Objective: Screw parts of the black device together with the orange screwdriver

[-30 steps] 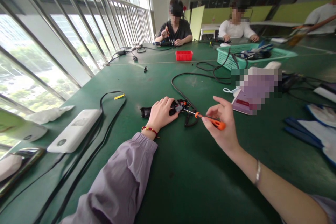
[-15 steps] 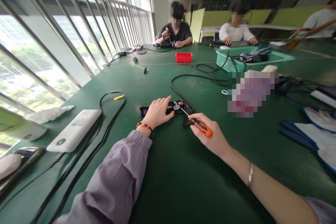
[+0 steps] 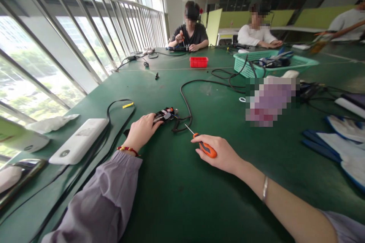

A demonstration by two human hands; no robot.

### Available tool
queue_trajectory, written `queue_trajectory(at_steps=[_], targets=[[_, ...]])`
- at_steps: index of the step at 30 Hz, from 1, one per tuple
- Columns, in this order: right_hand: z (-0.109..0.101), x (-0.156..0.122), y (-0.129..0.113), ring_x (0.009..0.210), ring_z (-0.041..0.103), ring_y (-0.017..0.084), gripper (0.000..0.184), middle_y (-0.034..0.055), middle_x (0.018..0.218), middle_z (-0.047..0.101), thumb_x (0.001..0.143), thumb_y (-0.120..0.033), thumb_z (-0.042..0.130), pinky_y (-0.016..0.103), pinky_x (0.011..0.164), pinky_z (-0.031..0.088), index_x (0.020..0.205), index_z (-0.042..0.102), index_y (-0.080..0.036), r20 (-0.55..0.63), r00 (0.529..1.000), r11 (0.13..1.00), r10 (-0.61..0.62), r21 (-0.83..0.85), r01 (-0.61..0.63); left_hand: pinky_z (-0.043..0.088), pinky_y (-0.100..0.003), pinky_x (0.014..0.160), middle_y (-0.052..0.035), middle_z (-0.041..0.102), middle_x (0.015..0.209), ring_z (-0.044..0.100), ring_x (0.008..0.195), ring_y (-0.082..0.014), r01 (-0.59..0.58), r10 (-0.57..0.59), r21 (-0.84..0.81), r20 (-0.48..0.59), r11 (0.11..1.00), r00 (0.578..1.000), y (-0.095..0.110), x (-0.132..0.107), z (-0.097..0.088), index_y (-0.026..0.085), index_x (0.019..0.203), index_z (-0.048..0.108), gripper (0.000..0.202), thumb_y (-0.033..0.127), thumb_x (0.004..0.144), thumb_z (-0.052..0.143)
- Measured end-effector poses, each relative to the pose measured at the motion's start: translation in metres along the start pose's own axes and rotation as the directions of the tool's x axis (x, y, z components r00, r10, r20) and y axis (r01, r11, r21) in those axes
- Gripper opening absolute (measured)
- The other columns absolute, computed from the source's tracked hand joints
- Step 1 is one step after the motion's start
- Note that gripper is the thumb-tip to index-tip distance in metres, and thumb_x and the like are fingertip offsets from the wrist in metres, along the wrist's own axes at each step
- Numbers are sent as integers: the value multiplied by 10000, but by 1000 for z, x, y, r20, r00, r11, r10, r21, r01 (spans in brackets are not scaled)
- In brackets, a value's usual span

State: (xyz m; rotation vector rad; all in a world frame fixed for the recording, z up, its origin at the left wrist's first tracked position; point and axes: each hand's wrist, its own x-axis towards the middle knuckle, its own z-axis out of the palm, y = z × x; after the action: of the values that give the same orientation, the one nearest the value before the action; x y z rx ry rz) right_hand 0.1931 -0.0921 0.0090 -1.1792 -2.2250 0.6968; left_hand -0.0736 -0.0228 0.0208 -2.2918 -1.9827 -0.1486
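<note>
My left hand (image 3: 142, 131) is closed round a black device (image 3: 164, 114) whose opened end shows wires and red parts; it lies on the green table (image 3: 199, 197). A black cable (image 3: 185, 97) runs from the device away across the table. My right hand (image 3: 221, 153) grips an orange-handled screwdriver (image 3: 204, 147). Its thin shaft points up and left toward the device, with the tip a short way clear of it.
A white power bank (image 3: 80, 140) and a black strap lie at the left by the window railing. A red tray (image 3: 199, 62) and a green basket (image 3: 273, 64) stand farther back. White and blue gloves (image 3: 342, 148) lie at the right. Two people work at the far end.
My left hand has dragged the device left and nearer to me. My right hand has drawn the screwdriver back off the device and lower.
</note>
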Motion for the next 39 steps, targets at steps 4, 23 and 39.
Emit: queue_trajectory(at_steps=[4, 23, 39], targets=[[1, 0, -1, 805, 654, 159, 261, 27, 998, 707, 821, -271, 562, 327, 778, 508, 1069, 633, -230, 4, 1000, 1000, -5, -9, 5, 467, -384, 697, -167, 645, 1044, 626, 963, -333, 235, -231, 22, -99, 972, 968, -21, -9, -7, 134, 1118, 515, 391, 432, 931, 344], [0, 0, -1, 739, 632, 148, 250, 24, 966, 699, 833, -325, 571, 315, 728, 507, 1060, 632, -239, 23, 1000, 1000, 18, -25, -17, 429, -432, 758, -149, 570, 1094, 542, 1024, -350, 340, -322, -27, -406, 940, 856, -58, -11, -2, 214, 1109, 514, 311, 399, 876, 421], [6, 23, 32, 1113, 585, 242, 340, 105, 1182, 618, 825, -283, 557, 416, 984, 452, 1158, 514, -228, -566, 823, 998, 52, 7, -59, 421, -361, 867, -89, 683, 1078, 622, 944, -215, -528, 498, 71, -458, 846, 736, 35, 13, 18, 180, 1117, 591, 297, 379, 927, 480]])
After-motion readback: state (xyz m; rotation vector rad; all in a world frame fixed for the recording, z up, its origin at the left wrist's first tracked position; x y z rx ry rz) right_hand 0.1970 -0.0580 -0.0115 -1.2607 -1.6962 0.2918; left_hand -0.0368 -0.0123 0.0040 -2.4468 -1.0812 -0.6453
